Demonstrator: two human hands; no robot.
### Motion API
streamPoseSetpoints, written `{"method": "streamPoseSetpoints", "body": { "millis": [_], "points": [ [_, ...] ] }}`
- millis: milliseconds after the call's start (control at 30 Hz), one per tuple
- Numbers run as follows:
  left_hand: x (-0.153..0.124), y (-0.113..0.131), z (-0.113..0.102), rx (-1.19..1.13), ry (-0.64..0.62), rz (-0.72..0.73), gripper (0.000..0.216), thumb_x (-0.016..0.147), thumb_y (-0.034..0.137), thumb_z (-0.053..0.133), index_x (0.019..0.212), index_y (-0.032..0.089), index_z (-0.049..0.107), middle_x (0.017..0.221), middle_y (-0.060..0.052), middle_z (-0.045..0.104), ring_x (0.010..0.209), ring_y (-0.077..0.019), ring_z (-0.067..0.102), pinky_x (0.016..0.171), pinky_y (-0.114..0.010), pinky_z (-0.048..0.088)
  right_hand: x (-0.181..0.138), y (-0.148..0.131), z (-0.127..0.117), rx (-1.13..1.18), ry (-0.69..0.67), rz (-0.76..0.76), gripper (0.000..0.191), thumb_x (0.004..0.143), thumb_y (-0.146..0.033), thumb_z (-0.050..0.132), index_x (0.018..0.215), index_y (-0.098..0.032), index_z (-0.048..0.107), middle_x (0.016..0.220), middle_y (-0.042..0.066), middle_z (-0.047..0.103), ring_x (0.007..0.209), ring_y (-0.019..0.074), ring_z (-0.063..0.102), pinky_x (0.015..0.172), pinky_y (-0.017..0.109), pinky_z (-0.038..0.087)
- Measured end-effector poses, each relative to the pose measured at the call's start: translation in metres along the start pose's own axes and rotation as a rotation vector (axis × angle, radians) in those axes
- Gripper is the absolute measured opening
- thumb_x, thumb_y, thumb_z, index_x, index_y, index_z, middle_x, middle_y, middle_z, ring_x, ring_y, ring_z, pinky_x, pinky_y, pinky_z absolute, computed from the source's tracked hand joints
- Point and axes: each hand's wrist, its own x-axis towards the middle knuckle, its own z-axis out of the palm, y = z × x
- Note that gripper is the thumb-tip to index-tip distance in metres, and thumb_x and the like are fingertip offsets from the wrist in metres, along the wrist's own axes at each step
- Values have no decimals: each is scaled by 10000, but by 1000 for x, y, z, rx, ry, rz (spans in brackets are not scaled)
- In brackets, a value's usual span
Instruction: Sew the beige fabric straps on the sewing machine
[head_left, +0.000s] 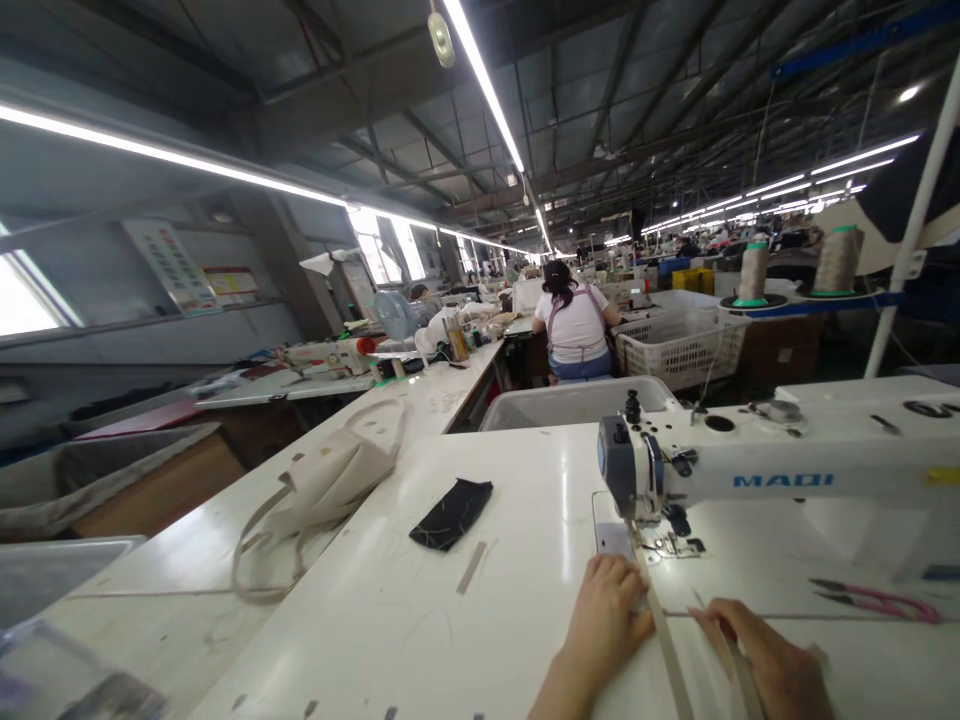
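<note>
My left hand (606, 622) is closed at the near side of the presser foot (675, 545), its curled fingers on a narrow beige fabric strip (670, 655). That strip runs from under the needle area of the white sewing machine (780, 480) toward me. To the right, my right hand (776, 660) pinches another stretch of beige strip that hangs down at the table's near edge; whether both stretches are one piece I cannot tell. Right of my hands lie thread snips (874, 600) with pink handles.
A black fabric piece (451, 514) and a short beige scrap (472, 567) lie on the white table (360, 640). Beige fabric with straps (330, 480) sits to the left. Behind the table stand a grey bin (577, 402), a white basket (675, 350) and a seated person (577, 325). Thread cones (752, 275) stand at right.
</note>
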Motion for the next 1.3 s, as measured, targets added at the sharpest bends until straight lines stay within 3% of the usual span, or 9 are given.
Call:
{"method": "streamPoseSetpoints", "body": {
  "millis": [133,333,467,600,700,833,967,1100,1300],
  "points": [
    [4,1,-2,-8,-11,20,161,757,208,627,913,180,596,975,-51,621,991,-217,527,912,-368,399,3,4,-3,106,-146,-75,317,952,-361,341,872,-230,619,779,7,628,685,117,631,622,180,485],
    [5,-1,2,9,17,49,147,774,245,610,908,187,602,1002,-60,628,984,-215,541,904,-376,415,0,12,-2,107,-227,-72,301,949,-360,359,995,-219,621,873,31,644,744,138,641,676,199,509],
    [5,0,1,11,11,52,134,778,235,600,903,187,596,985,-51,634,979,-213,544,902,-374,413,-3,15,-2,76,-207,-62,333,955,-358,338,1143,-213,573,1017,52,629,837,153,642,712,213,516],
    [6,0,1,15,7,54,129,775,231,599,896,186,594,958,-52,636,973,-214,546,888,-370,417,-5,16,-1,3,-184,-59,380,970,-343,269,1191,-228,556,977,53,610,724,132,642,604,201,511],
    [6,1,1,8,19,58,125,783,231,589,898,182,592,972,-55,635,973,-217,547,886,-374,417,-3,14,-2,1,-195,-48,362,966,-357,300,1178,-220,560,858,43,599,694,137,630,622,214,510],
    [6,1,0,-4,21,60,133,788,228,583,913,183,593,990,-58,634,983,-223,544,893,-382,416,-1,11,-2,39,-159,-36,336,960,-353,322,1113,-184,569,903,69,621,782,158,634,706,234,512],
    [6,1,0,0,11,52,156,781,229,597,931,188,601,967,-55,637,975,-224,545,887,-385,418,-1,14,-1,47,-140,-74,293,950,-338,351,1059,-200,585,883,51,630,768,150,637,668,214,510],
    [7,0,-1,3,26,55,148,770,216,609,915,189,600,975,-47,638,968,-213,546,876,-373,423,0,16,0,49,-223,-146,325,965,-325,290,1062,-229,585,871,33,622,740,130,638,630,187,502],
    [6,-1,-1,-6,31,66,142,771,202,604,911,183,586,991,-43,636,976,-207,539,884,-368,416,-2,13,2,27,-233,-67,410,978,-345,189,1101,-245,567,988,39,617,803,146,641,670,222,511]
  ]
}}
